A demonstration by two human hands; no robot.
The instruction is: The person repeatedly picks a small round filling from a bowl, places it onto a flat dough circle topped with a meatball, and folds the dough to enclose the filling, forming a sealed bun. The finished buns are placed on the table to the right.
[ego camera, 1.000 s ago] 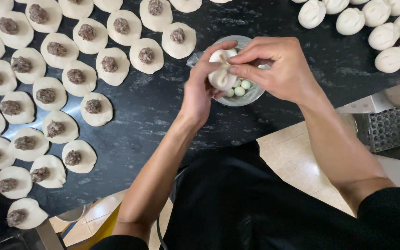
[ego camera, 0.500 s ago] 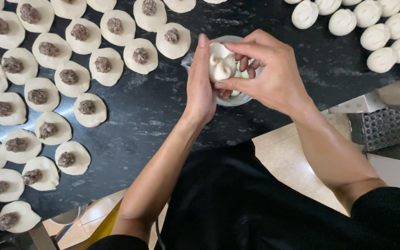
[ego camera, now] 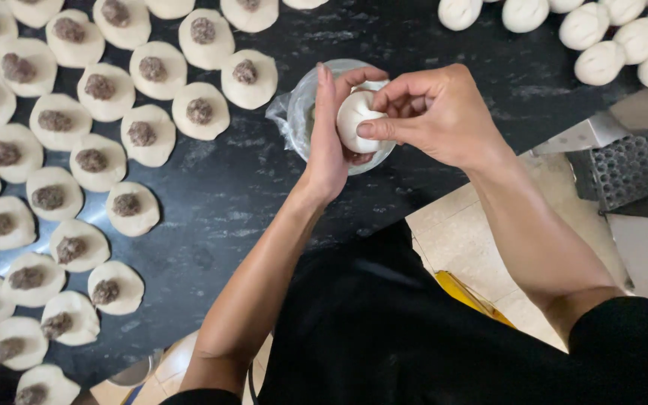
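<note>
Head view: at the bottom of the frame is the person's black shirt, both forearms reaching up toward the centre. Past them, over the dark counter (ego camera: 219, 202), the two hands meet just above centre. The left hand (ego camera: 328, 142) stands on edge, palm facing right, cupping a white bun (ego camera: 355, 120) from the left and below. The right hand (ego camera: 436, 112) comes in from the right, its thumb and forefinger pinched on the bun's right side and top. So the bun sits between both hands, touching each, gripped by both; it looks roundish, no clear long axis. Directly beneath them is a clear bowl (ego camera: 298, 109). Further off, discs (ego camera: 200, 111) topped with brown filling cover the left of the frame; closed buns (ego camera: 600, 61) line the upper right. A metal grater (ego camera: 624, 169) lies at right.
</note>
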